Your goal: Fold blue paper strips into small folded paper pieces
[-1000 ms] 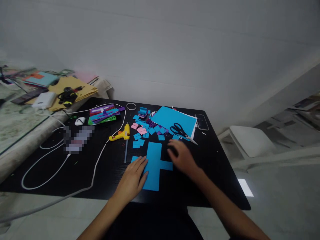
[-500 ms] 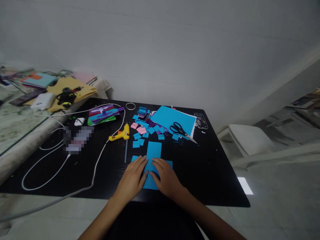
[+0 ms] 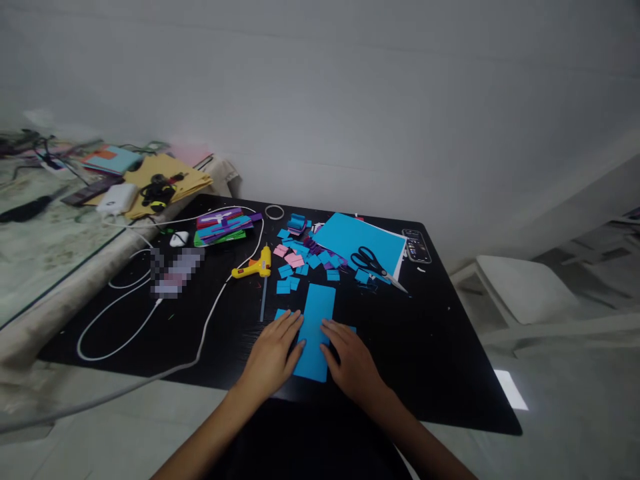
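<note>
A long strip of blue paper (image 3: pixel 319 313) lies flat near the front of the black table. A second blue piece crosses it, its two ends showing beside my hands; the rest of it is covered. My left hand (image 3: pixel 273 353) rests on the left side of this cross shape, palm down with fingers stretched out. On the right side, my right hand (image 3: pixel 353 360) lies flat, fingers extended toward the strip. Neither hand grips anything. Beyond the strip are small cut blue paper pieces (image 3: pixel 283 287) and pink ones (image 3: pixel 294 261).
Black-handled scissors (image 3: pixel 375 263) lie on a large blue sheet (image 3: pixel 345 233), with a phone (image 3: pixel 417 247) to its right. A yellow glue gun (image 3: pixel 255 267), its white cord (image 3: pixel 205 333) and stacked coloured paper strips (image 3: pixel 225 227) are at left. A white stool (image 3: pixel 525 290) stands right.
My hands have slid slightly apart, baring more of the middle of the blue strip. The whole view has shifted, so the table's things appear farther right.
</note>
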`<action>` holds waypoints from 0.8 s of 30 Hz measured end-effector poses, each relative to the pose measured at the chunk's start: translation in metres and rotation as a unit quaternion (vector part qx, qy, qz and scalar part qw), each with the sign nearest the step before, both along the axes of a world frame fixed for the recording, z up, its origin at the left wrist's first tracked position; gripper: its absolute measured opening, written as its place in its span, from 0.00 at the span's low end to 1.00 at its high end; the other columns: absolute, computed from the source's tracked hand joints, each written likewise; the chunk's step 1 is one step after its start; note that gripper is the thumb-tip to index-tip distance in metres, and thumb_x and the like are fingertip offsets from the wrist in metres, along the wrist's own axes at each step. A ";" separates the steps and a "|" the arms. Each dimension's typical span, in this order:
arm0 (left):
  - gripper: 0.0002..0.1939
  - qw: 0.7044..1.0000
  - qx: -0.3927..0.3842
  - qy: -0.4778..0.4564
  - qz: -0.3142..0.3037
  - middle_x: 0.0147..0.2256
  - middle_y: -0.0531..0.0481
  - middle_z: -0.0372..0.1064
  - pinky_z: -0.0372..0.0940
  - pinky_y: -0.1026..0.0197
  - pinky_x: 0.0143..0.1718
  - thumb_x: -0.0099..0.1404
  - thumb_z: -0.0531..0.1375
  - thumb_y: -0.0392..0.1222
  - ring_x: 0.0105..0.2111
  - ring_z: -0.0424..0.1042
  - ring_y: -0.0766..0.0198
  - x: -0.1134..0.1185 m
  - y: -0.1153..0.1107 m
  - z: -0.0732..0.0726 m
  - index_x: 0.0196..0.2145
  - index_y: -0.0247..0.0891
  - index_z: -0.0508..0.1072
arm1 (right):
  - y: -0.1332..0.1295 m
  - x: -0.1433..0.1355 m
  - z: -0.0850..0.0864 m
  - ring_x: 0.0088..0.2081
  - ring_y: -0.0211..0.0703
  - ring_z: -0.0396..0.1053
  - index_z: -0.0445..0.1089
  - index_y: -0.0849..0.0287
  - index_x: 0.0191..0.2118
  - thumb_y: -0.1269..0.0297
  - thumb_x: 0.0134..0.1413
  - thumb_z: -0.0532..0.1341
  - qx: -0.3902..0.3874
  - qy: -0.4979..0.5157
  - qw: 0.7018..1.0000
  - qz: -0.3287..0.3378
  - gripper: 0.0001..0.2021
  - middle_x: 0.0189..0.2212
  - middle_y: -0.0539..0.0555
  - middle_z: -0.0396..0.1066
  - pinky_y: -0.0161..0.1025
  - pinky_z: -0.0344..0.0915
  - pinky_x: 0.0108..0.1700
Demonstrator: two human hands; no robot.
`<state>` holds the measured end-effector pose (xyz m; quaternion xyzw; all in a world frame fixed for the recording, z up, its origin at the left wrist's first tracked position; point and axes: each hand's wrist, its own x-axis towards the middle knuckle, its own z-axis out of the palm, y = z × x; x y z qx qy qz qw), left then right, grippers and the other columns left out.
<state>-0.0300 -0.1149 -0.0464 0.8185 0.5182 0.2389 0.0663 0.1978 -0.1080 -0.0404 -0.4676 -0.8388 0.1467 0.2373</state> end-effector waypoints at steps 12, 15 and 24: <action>0.24 0.998 0.007 0.032 0.046 0.63 0.42 0.71 0.71 0.42 0.61 0.76 0.55 0.47 0.64 0.69 0.46 -0.013 -0.003 0.002 0.64 0.36 0.70 | -0.002 0.037 0.001 0.55 0.56 0.77 0.77 0.61 0.55 0.64 0.72 0.56 0.015 -0.009 0.998 -0.060 0.16 0.54 0.62 0.79 0.58 0.74 0.57; 0.22 0.998 0.005 0.024 0.049 0.62 0.43 0.72 0.70 0.42 0.60 0.77 0.55 0.47 0.64 0.70 0.47 -0.013 -0.002 0.002 0.64 0.37 0.71 | -0.003 0.042 0.003 0.54 0.56 0.77 0.77 0.60 0.54 0.65 0.72 0.56 0.025 -0.021 0.997 -0.063 0.15 0.53 0.60 0.79 0.59 0.72 0.59; 0.17 0.997 0.016 0.011 0.077 0.55 0.37 0.75 0.70 0.42 0.55 0.75 0.57 0.45 0.55 0.74 0.44 0.000 0.007 0.010 0.55 0.33 0.75 | 0.022 -0.002 0.023 0.46 0.55 0.74 0.77 0.62 0.48 0.69 0.66 0.62 -0.006 -0.076 0.996 -0.048 0.09 0.46 0.61 0.78 0.52 0.71 0.49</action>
